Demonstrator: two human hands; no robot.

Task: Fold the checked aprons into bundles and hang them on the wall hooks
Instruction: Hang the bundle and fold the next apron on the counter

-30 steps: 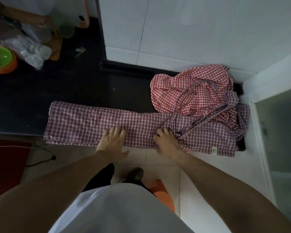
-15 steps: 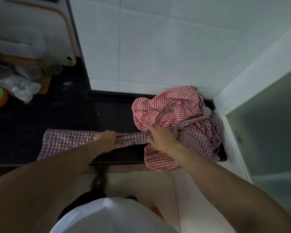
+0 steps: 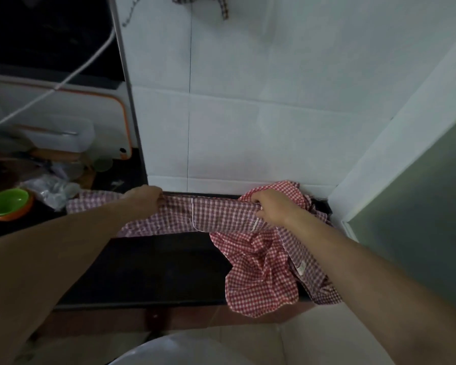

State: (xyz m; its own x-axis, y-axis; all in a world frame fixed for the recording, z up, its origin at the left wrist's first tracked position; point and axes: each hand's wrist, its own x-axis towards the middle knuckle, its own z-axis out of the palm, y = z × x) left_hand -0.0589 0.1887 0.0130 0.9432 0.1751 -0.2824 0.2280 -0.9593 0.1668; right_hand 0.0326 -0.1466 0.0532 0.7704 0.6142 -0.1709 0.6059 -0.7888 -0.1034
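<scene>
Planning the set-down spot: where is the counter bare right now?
Bare: the dark counter strip between the purple checked apron and the front edge, left of the red checked apron. Crowded: far left, around the green bowl and plastic bag; right corner under both aprons.

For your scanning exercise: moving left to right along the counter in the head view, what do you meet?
Green bowl → crumpled clear plastic bag → left hand gripping the purple checked apron → right hand gripping it too → red checked apron.
</scene>
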